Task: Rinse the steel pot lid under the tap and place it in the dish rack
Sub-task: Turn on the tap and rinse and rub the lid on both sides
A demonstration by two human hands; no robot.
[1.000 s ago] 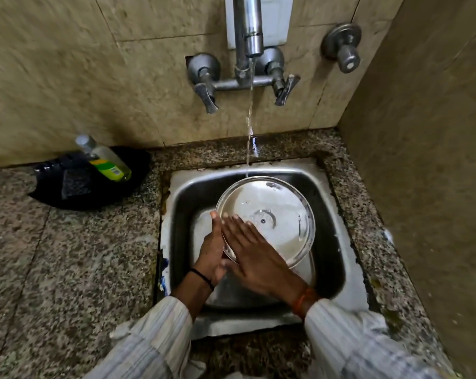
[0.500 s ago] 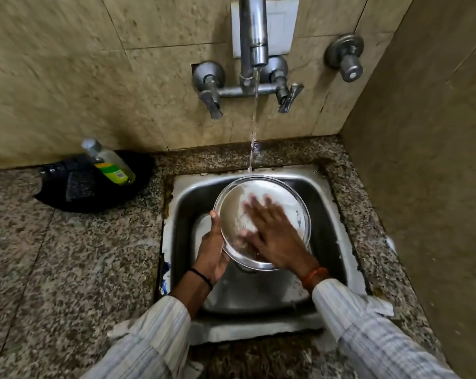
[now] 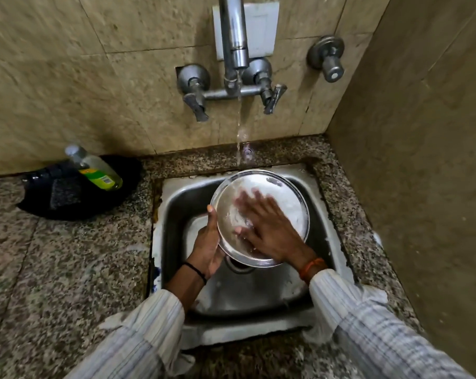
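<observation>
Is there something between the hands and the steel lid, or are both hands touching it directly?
Nothing visible stands between them. The left hand grips the steel lid at its left rim, and the right hand lies flat on its inner face. No dish rack is in view.

No text, brand or number can be read. A green and yellow label is seen on the bottle (image 3: 98,170) beside the sink (image 3: 174,203), but its print is too small and blurred to be made out.
</observation>
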